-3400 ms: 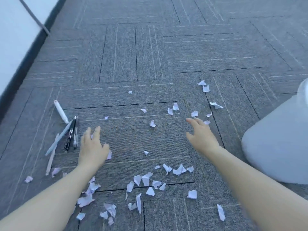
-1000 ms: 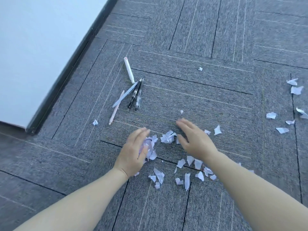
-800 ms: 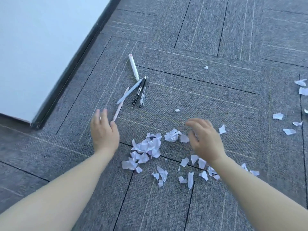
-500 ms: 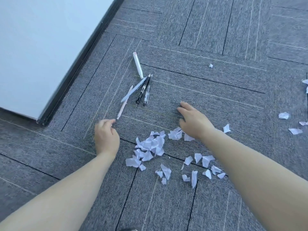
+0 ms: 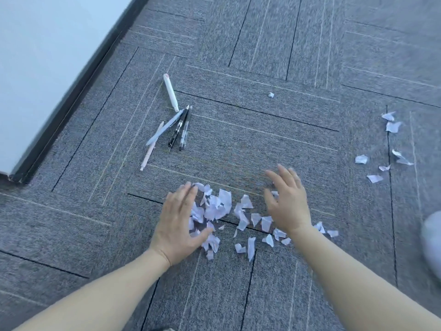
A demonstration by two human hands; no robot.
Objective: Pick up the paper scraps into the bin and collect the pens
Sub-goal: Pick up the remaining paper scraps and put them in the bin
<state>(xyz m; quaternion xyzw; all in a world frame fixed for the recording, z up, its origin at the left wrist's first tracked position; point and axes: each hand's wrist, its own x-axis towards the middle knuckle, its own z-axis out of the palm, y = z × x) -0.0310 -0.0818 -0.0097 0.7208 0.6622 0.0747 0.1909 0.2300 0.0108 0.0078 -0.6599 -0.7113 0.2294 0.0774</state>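
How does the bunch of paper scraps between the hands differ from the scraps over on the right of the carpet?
The heap of scraps between the left hand and right hand is dense, its pieces overlapping; the scraps on the right lie spread out, mostly apart from one another. The heap holds many more pieces, and the left hand touches it; nothing touches the scraps on the right. Both are torn white paper on the carpet.

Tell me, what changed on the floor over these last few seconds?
Both hands, left and right, swept inward, raking the scattered paper scraps into one heap between them. Neither hand grips anything; the fingers stay straight. The pens lie untouched on the carpet, and the far scraps on the right remain uncollected.
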